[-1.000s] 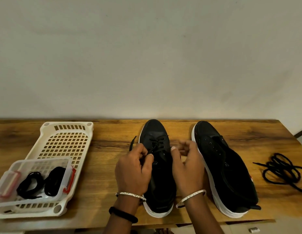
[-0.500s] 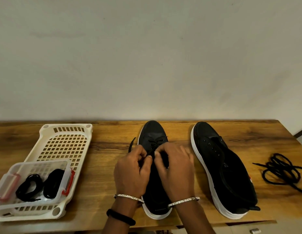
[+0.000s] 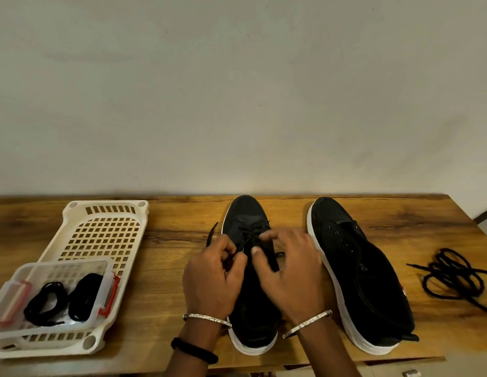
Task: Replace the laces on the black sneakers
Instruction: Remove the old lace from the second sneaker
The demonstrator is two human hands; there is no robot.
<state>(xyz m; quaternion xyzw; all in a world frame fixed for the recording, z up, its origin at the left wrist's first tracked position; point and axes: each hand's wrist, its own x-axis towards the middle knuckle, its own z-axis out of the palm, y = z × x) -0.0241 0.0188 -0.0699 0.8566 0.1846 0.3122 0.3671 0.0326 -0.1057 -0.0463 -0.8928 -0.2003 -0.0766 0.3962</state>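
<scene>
Two black sneakers with white soles stand side by side on the wooden table (image 3: pixel 166 268), toes toward the wall. The left sneaker (image 3: pixel 247 213) has a black lace (image 3: pixel 247 235) threaded through its front eyelets. Over that shoe, my left hand (image 3: pixel 212 278) pinches one strand of the lace. My right hand (image 3: pixel 288 273) pinches the lace with thumb and forefinger, and a free lace end (image 3: pixel 275 261) lies across it. A loose end (image 3: pixel 212 234) trails off the shoe's left side. The right sneaker (image 3: pixel 356 273) has bare eyelets.
A white perforated basket (image 3: pixel 101 235) sits at the left, with a clear plastic box (image 3: pixel 54 292) inside it that contains two coiled black laces (image 3: pixel 65 297). A loose black lace pile (image 3: pixel 454 276) lies at the table's right end. The wall runs close behind.
My right hand came in from the right onto the lace, then spread a little to the right; a lace end now lies across its fingers. My left hand stays on the lace.
</scene>
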